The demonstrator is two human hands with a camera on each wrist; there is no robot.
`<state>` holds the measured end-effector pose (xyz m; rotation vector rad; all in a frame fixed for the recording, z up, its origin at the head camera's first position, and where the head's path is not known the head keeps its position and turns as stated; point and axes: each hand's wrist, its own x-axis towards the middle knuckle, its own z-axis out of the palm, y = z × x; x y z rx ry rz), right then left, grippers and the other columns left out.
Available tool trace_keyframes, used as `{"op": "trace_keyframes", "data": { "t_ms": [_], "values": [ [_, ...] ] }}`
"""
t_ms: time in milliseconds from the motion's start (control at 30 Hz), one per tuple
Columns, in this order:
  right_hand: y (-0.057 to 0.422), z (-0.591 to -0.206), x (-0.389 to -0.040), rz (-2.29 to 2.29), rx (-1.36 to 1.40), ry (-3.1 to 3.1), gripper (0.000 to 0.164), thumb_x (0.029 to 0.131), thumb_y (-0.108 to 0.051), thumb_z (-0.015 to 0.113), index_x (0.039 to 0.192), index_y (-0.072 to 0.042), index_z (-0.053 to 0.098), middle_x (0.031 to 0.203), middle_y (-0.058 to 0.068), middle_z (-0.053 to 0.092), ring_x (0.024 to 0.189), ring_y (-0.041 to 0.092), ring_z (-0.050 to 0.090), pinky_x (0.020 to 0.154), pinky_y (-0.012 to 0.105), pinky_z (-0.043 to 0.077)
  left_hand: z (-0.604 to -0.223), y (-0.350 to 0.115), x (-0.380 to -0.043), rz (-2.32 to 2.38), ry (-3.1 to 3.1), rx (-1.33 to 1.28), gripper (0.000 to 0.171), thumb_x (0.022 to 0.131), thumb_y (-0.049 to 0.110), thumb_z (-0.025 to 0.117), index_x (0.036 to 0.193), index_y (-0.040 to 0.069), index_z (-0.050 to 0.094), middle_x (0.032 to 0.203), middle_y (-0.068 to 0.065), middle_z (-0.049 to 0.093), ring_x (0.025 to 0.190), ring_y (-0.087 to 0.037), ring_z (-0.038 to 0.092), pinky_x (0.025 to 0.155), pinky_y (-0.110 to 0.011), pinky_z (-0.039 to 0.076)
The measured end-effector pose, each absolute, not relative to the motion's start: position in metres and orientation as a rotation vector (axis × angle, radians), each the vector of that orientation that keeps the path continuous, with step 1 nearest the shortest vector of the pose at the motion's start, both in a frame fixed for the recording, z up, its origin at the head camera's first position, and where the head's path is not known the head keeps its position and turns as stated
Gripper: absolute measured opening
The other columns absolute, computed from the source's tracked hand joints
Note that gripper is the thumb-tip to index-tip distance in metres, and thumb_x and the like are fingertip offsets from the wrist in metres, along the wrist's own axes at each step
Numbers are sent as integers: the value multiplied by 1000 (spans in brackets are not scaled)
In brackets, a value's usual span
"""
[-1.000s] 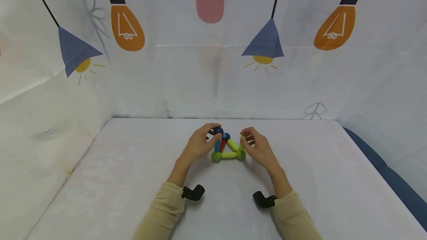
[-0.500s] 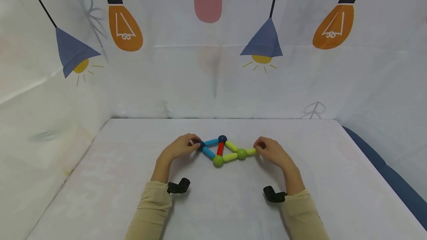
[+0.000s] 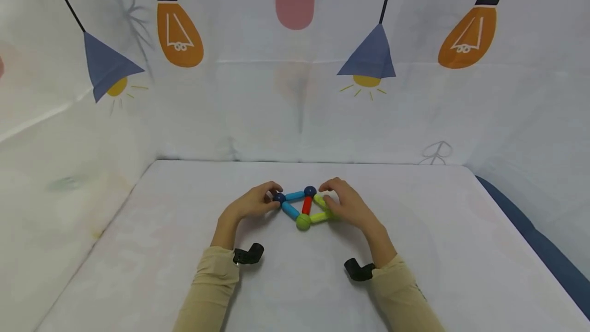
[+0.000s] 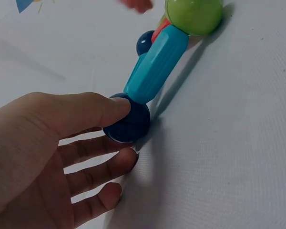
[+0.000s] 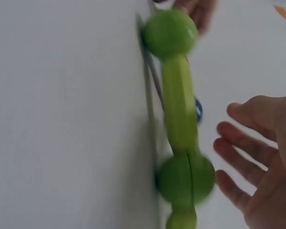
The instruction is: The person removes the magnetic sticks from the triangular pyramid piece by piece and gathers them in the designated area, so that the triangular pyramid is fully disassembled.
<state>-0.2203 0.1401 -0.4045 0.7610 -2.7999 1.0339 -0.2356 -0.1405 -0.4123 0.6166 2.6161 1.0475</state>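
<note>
A ball-and-rod frame (image 3: 307,206) is lying toward the tabletop's (image 3: 295,281) far edge, a green ball (image 3: 303,222) nearest. The right hand (image 3: 349,206) is hovering alongside, loosely spread, holding nothing; the left hand (image 3: 249,204) is pinching a dark blue ball (image 3: 279,198). A second blue ball (image 3: 310,191) is sitting farthest back.

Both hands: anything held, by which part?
Left hand pinches the rod-and-ball frame by its leftmost dark blue ball; right hand holds nothing.
</note>
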Motion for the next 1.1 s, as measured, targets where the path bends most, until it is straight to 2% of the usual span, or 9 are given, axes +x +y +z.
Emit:
{"op": "trace_keyframes", "data": {
  "t_ms": [200,367,567,800,933,1033,1100],
  "values": [
    [93,-409,-236,840,944,-2856,30,92,-11,56,122,-11,59,122,5,58,115,25,53,101,50,38,-412,-141,-237,1063,2629,662,35,89,19,65,120,7,54,111,-9,61,84,-15,55,72,-28,46],
    [77,-413,-246,662,991,-2977,29,92,-13,56,121,-12,61,117,5,60,106,24,55,97,48,40,-414,-140,-236,1077,2618,666,34,89,19,66,119,8,55,113,-8,61,84,-15,56,73,-27,47],
    [73,-415,-250,645,929,-3034,25,93,-14,57,118,-12,64,112,5,61,102,22,55,95,44,43,-415,-141,-238,1049,2646,653,31,88,21,67,115,12,56,107,-5,62,82,-13,55,72,-27,46],
    [81,-415,-251,707,791,-3016,26,93,-16,59,117,-8,63,105,7,62,95,21,57,88,40,47,-407,-144,-234,1003,2633,652,29,84,23,71,107,12,57,99,-4,62,80,-13,57,68,-26,48],
    [89,-415,-249,706,748,-3020,33,92,-19,59,123,-8,59,111,9,60,102,24,57,92,45,45,-407,-145,-232,1004,2616,647,29,84,24,71,107,12,58,99,-3,62,81,-13,57,68,-25,48],
    [93,-413,-243,714,749,-2968,39,92,-22,59,129,-10,55,119,10,58,108,27,54,97,51,39,-407,-145,-231,1009,2608,649,28,84,23,71,107,12,57,98,-3,61,81,-13,57,68,-25,47],
    [92,-410,-236,742,758,-2899,38,92,-23,59,128,-11,56,117,10,58,105,26,52,94,51,39,-407,-145,-231,1011,2609,650,28,85,23,70,107,12,57,98,-4,61,81,-13,57,68,-26,48]
  ]
}}
